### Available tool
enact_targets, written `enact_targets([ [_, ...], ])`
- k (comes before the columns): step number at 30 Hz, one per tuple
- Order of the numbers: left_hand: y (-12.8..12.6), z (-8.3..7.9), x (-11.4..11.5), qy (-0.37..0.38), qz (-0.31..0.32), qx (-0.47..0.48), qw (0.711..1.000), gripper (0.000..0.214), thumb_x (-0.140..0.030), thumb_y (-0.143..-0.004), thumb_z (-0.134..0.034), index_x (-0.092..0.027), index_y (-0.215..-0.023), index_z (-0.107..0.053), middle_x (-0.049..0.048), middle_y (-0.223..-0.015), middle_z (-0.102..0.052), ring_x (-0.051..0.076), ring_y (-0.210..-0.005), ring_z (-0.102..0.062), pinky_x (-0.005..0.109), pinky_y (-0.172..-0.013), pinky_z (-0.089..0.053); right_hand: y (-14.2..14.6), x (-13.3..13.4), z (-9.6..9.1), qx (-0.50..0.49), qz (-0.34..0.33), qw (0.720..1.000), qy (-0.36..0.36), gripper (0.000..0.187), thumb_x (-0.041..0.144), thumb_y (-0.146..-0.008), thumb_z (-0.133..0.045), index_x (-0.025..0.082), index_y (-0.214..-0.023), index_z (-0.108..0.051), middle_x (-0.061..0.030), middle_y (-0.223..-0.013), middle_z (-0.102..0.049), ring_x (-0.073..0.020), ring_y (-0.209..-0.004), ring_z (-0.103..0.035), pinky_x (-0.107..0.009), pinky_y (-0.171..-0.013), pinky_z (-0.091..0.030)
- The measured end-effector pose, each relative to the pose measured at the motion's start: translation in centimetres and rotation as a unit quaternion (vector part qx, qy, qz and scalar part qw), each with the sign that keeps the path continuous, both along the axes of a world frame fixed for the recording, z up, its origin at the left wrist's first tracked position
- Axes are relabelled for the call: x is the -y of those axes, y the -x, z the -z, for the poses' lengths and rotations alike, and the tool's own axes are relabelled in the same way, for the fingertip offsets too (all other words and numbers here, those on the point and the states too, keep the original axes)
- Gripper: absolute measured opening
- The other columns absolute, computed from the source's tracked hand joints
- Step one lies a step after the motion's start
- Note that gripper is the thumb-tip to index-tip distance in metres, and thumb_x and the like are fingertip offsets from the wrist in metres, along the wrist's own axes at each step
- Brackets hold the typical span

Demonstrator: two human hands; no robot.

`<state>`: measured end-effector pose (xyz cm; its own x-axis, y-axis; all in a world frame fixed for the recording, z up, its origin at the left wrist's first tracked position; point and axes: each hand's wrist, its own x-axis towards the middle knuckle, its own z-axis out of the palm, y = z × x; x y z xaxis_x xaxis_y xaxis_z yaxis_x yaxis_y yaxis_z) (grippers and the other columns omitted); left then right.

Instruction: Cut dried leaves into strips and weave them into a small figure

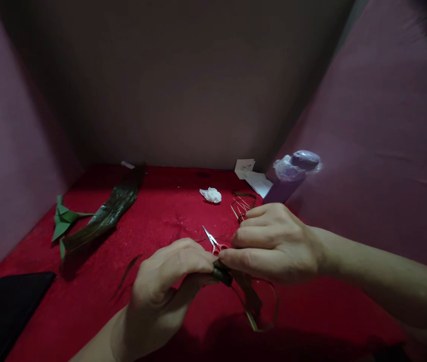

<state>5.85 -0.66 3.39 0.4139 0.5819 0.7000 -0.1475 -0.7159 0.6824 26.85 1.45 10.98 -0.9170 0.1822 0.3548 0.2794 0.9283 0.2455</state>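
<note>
My left hand (171, 281) is closed, pinching a dark green rolled leaf strip (224, 275) between thumb and fingers. From the other side my right hand (273, 241) is closed too, its thumb and fingertip on the upper end of the same leaf strip. Brown ends (253, 299) of leaf hang in a loop below the hands. Just beyond the fingertips lie small scissors (210, 237) with red handles, blades slightly apart and pointing away. The pinched spot is partly hidden by my fingers.
Long dark leaves (113, 211) and a folded green leaf piece (63, 218) lie at left. A crumpled tissue (212, 195), thin sticks (240, 205), white papers (257, 182) and a purple bottle with plastic wrap (288, 178) are farther back. A black flat object (5, 311) rests front left.
</note>
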Motion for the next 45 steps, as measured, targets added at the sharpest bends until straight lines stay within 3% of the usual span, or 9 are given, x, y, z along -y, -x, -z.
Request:
enact_targets([
  [7,0.0,0.3,0.1,-0.003,-0.030,-0.001,1.000,0.051,0.007,-0.072,-0.056,-0.026,-0.110,-0.056,0.0042,-0.092,-0.067,0.020,-0.085,-0.062,0.034,-0.072,-0.052,0.2,0.7,0.8,-0.041,-0.017,0.988,0.148,0.018,0.016,-0.083,-0.043,0.016,-0.093,-0.059,0.0008,-0.058,-0.057,-0.0110,-0.046,-0.044,-0.029,-0.045,-0.030],
  [11,0.3,0.3,0.3,-0.017,-0.035,-0.015,0.999,0.051,0.007,-0.072,-0.056,-0.025,-0.112,-0.056,0.0050,-0.091,-0.067,0.019,-0.084,-0.062,0.033,-0.070,-0.052,0.3,1.1,0.8,-0.054,-0.007,0.979,0.198,0.021,0.011,-0.080,-0.043,0.014,-0.095,-0.057,0.0005,-0.060,-0.058,-0.0111,-0.049,-0.048,-0.028,-0.047,-0.032],
  [18,0.0,-0.1,-0.1,-0.120,-0.072,-0.023,0.990,0.045,0.006,-0.071,-0.059,-0.015,-0.111,-0.058,0.0091,-0.089,-0.069,0.019,-0.082,-0.062,0.033,-0.068,-0.053,0.6,1.6,0.6,-0.090,0.002,0.957,0.276,0.023,0.005,-0.075,-0.046,0.012,-0.094,-0.056,0.0019,-0.059,-0.059,-0.0092,-0.049,-0.050,-0.024,-0.049,-0.035],
  [22,-0.1,-0.5,-0.1,-0.167,-0.084,-0.043,0.981,0.040,0.006,-0.072,-0.057,-0.012,-0.107,-0.059,0.0103,-0.088,-0.069,0.018,-0.082,-0.063,0.031,-0.069,-0.054,0.5,1.7,0.8,-0.095,-0.007,0.952,0.291,0.025,0.004,-0.074,-0.046,0.011,-0.095,-0.056,0.0011,-0.061,-0.059,-0.0094,-0.052,-0.051,-0.023,-0.051,-0.036],
  [29,0.5,0.2,0.6,-0.256,-0.234,-0.094,0.933,0.023,0.000,-0.075,-0.058,-0.013,-0.095,-0.057,0.0113,-0.104,-0.062,0.015,-0.090,-0.062,0.025,-0.076,-0.053,0.2,1.8,1.0,-0.070,-0.003,0.964,0.256,0.021,0.010,-0.077,-0.047,0.010,-0.095,-0.058,0.0007,-0.062,-0.058,-0.0109,-0.052,-0.046,-0.027,-0.049,-0.031],
  [36,1.1,1.4,0.5,-0.323,-0.212,-0.144,0.911,0.038,0.006,-0.074,-0.053,-0.009,-0.108,-0.057,0.0134,-0.115,-0.054,0.021,-0.107,-0.053,0.036,-0.089,-0.048,0.4,1.9,0.9,-0.058,0.008,0.971,0.232,0.020,0.010,-0.076,-0.047,0.010,-0.092,-0.059,-0.0001,-0.063,-0.058,-0.0118,-0.052,-0.045,-0.029,-0.048,-0.028],
  [45,0.8,0.3,0.5,-0.297,-0.222,-0.109,0.922,0.031,0.002,-0.075,-0.056,-0.011,-0.102,-0.062,0.0090,-0.097,-0.064,0.017,-0.091,-0.060,0.029,-0.078,-0.053,0.7,1.9,0.8,-0.117,0.008,0.957,0.264,0.017,0.010,-0.081,-0.050,0.009,-0.095,-0.058,0.0006,-0.065,-0.060,-0.0098,-0.054,-0.048,-0.025,-0.053,-0.036],
])
